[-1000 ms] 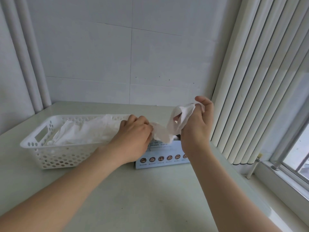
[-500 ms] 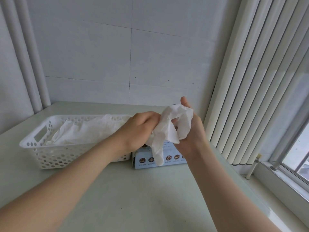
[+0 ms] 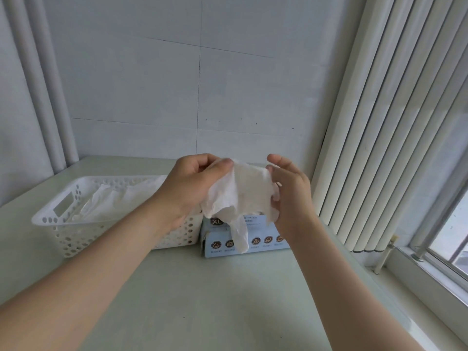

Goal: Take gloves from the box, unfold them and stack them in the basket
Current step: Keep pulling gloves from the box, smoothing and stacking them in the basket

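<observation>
We see a pale green table across the lower frame. On it, left of centre, stands a white perforated basket, a blue box just right of it.

Soft daylight is coming in from the window on the right, lighting everything evenly. Only faint shadows are falling on the table. The white glove is washing out slightly. The wide lens is bending the blinds and pipes at the edges.

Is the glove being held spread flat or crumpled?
Partly spread, wrinkled: the glove is stretched between left hand and right hand, one finger dangling.
</observation>
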### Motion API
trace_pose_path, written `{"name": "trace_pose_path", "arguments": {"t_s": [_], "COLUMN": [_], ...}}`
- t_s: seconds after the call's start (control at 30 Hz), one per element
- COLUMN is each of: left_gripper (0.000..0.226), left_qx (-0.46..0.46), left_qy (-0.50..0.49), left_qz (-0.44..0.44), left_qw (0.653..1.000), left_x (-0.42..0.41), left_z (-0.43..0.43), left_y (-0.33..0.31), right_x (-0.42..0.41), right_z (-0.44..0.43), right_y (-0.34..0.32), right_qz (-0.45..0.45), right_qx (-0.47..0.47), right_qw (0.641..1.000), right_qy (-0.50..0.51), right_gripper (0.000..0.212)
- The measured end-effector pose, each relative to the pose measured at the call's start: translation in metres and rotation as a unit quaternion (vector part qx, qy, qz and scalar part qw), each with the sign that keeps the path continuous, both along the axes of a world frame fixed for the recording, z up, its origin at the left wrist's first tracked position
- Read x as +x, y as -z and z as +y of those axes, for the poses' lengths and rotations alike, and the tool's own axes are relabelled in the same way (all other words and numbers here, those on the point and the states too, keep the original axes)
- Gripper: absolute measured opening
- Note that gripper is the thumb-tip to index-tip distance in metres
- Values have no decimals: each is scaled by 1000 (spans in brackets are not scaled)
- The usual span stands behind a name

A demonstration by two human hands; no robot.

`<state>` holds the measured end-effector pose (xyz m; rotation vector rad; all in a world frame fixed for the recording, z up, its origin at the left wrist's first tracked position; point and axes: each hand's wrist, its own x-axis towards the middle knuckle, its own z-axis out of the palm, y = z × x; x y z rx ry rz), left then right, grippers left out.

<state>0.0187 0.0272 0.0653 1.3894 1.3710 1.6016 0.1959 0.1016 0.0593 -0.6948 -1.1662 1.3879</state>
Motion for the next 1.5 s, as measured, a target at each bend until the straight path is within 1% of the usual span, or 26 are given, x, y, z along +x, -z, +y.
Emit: {"name": "trace_pose_path", "arguments": {"t_s": [0.1, 0.2, 0.27, 0.47, 0.53, 0.6, 0.7, 0.73, 0.8, 0.87, 1.0, 1.1, 1.2, 1.3, 1.4, 1.47, 1.5], "left_gripper": [16, 13, 19, 35, 43, 46, 36, 32, 26, 21, 22, 25, 23, 18, 18, 21, 22], "left_qx": [-4, -27, -33, -10, -3, -4, -17, -19, -14, 2, 45, 87, 133, 168, 200, 197, 187], "left_qy": [11, 40, 58, 57, 43, 32, 49, 53, 50, 33, -34, -77, -114, -139, -153, -154, -153], "left_qz": [-33, -29, -13, 32, 38, 16, -70, -88, -99, -75, 20, 72, 119, 163, 174, 185, 189], "left_qw": [999, 998, 998, 998, 998, 999, 996, 994, 994, 997, 998, 991, 977, 962, 952, 951, 952], "left_x": [0, -2, -4, -8, -9, -12, -13, -13, -14, -15, -16, -16, -17, -15, -12, -14, -16], "left_z": [-1, -2, -4, -7, -6, -5, -4, -3, -3, -2, -1, -2, -3, -5, -7, -7, -6], "left_y": [1, 0, -3, -5, -5, -4, -7, -8, -9, -8, -8, -11, -15, -17, -21, -24, -25], "right_x": [-3, -4, -5, -5, -6, -6, -5, -5, -5, -5, -4, -3, -3, -1, 0, 0, 0], "right_z": [0, 1, 0, -9, -9, -7, -5, -4, -5, -7, -9, -8, -8, -12, -17, -17, -15], "right_y": [4, 7, 8, 5, 6, 8, 9, 9, 10, 8, 6, 6, 6, 2, -3, -5, -6], "right_qz": [-75, -144, -192, -289, -275, -238, -201, -199, -202, -205, -212, -220, -182, -134, -98, -100, -107], "right_qx": [43, 82, 117, 185, 185, 175, 185, 190, 197, 200, 166, 190, 212, 178, 125, 90, 78], "right_qw": [994, 981, 970, 939, 942, 954, 961, 961, 959, 958, 961, 955, 960, 973, 981, 981, 980], "right_qy": [72, 105, 90, -37, -51, -50, -36, -30, -25, -30, -67, -59, -35, -66, -109, -139, -152], "right_gripper": [36, 47, 48, 24, 21, 16, 8, 7, 7, 8, 10, 18, 24, 26, 28, 33, 31]}}
